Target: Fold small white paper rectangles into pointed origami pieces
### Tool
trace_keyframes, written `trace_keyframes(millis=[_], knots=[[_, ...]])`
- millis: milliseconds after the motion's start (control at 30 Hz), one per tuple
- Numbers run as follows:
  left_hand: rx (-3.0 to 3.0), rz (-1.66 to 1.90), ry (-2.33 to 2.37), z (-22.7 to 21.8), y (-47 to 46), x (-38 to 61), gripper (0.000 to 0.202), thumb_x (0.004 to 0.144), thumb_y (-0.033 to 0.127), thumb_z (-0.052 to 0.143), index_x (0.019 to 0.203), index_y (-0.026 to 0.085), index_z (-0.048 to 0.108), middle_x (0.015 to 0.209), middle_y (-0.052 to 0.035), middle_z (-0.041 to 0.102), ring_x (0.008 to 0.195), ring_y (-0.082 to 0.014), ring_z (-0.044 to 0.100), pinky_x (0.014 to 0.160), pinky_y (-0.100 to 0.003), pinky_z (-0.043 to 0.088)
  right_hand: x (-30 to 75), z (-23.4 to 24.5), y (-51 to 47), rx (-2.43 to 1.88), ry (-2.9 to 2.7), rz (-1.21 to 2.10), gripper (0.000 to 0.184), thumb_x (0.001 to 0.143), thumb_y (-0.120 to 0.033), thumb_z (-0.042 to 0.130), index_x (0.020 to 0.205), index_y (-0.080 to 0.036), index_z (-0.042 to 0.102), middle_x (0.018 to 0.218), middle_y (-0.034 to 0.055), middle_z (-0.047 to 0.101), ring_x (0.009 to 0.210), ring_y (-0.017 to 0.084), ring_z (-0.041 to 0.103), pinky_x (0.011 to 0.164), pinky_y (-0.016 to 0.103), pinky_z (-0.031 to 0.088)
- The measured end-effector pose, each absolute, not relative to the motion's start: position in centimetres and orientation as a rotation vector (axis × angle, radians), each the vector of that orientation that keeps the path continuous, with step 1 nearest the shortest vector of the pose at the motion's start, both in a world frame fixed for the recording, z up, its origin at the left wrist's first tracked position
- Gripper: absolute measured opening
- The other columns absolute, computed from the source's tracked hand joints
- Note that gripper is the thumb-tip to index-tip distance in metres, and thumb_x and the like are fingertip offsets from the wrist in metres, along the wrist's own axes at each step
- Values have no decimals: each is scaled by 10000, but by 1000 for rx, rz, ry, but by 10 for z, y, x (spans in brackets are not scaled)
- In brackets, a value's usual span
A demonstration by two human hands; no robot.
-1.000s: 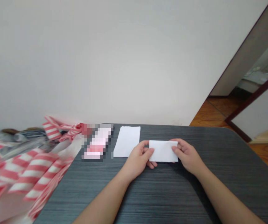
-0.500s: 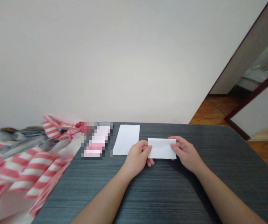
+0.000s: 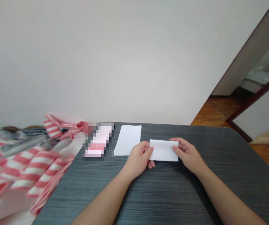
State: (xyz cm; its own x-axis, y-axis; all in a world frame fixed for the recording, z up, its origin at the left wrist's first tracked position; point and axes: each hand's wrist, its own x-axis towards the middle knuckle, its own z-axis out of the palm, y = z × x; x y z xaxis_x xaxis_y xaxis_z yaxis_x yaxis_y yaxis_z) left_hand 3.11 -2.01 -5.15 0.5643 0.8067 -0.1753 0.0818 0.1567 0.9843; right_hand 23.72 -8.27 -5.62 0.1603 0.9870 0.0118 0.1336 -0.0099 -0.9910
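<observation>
A small folded white paper (image 3: 163,150) is held just above the dark grey table (image 3: 162,193), between both hands. My left hand (image 3: 139,159) pinches its left edge, thumb on top and fingers curled beneath. My right hand (image 3: 187,154) pinches its right edge the same way. A second white paper (image 3: 128,144), longer and flat, lies on the table just left of my left hand, near the back edge.
A pink and white pixelated object (image 3: 98,144) lies left of the flat paper. Red-and-white striped bags (image 3: 29,172) pile over the table's left side. A white wall stands behind the table. At right, wooden floor (image 3: 212,114) and a doorway show.
The held paper has tilted back slightly, so it looks flatter and lower than a second ago. Both hands keep their grip and stay nearly in place.
</observation>
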Motion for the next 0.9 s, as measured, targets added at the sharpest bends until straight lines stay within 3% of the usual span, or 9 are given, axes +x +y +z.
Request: trace_keyframes(millis=[100,200,400,767,900], knots=[[1354,569,828,-49,-23,31,219,892,390,499,848,176,509,464,21,596,348,-98,493,363,-161,355,238,-55,-83,-1434,-1240,900,264,829,-348,623,1047,-202,648,928,55,705,762,196,642,644,287,495],[1376,513,831,-45,-26,30,198,895,365,489,828,180,504,442,30,579,330,-94,481,343,-153,333,238,-53,-82,-1507,-1336,825,203,819,-344,629,948,-205,701,922,56,715,823,223,644,706,309,498],[1359,489,831,-41,-26,30,189,885,359,494,819,182,499,423,46,555,318,-92,475,332,-153,326,236,-52,-81,-1631,-1391,742,204,830,-365,606,811,-194,717,787,40,706,729,216,625,657,298,472],[1532,385,840,-43,-29,27,206,892,374,465,781,201,489,414,61,532,330,-100,470,321,-152,301,236,-37,-80,-1418,-1778,779,194,893,-260,552,816,-176,708,829,51,696,762,179,620,692,266,455],[1614,378,849,-45,-29,26,228,899,390,451,775,203,489,416,62,525,338,-105,484,324,-154,292,238,-38,-81,-1473,-1783,844,217,900,-265,547,776,-171,698,758,30,674,688,158,591,617,245,425]])
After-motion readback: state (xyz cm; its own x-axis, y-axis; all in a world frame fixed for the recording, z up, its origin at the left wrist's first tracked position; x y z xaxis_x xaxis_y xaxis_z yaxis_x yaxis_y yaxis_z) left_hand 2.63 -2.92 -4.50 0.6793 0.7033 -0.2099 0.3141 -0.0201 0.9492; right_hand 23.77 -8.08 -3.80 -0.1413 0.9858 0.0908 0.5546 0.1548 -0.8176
